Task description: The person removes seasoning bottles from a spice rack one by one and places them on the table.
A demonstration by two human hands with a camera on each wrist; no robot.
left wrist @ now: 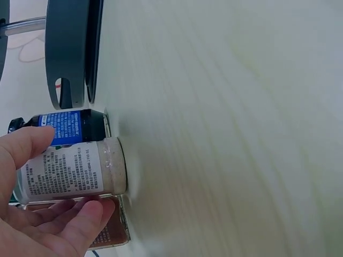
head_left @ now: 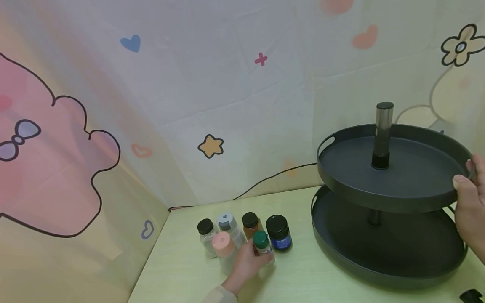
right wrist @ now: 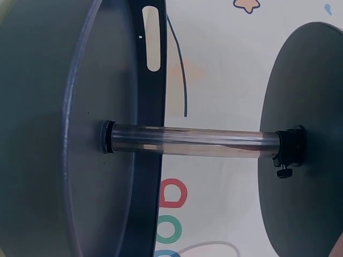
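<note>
My left hand (head_left: 248, 263) grips a small spice jar with a green cap (head_left: 260, 239), thumb on one side and fingers on the other. In the left wrist view the jar's white printed label (left wrist: 64, 171) shows, its base close to the tabletop. My right hand (head_left: 470, 206) holds the right rim of the upper tray (head_left: 413, 176) of a dark two-tier stand, thumb on the rim. The lower tray (head_left: 386, 261) lies beneath, joined by a metal post (right wrist: 214, 142).
Around the left hand stand a pink-capped bottle (head_left: 223, 244), a grey-capped bottle (head_left: 229, 225), a black-capped clear jar (head_left: 206, 231), a brown spice jar (head_left: 251, 223) and a dark jar with a blue label (head_left: 279, 233). A patterned cloth (head_left: 242, 105) hangs behind the table (head_left: 174, 269).
</note>
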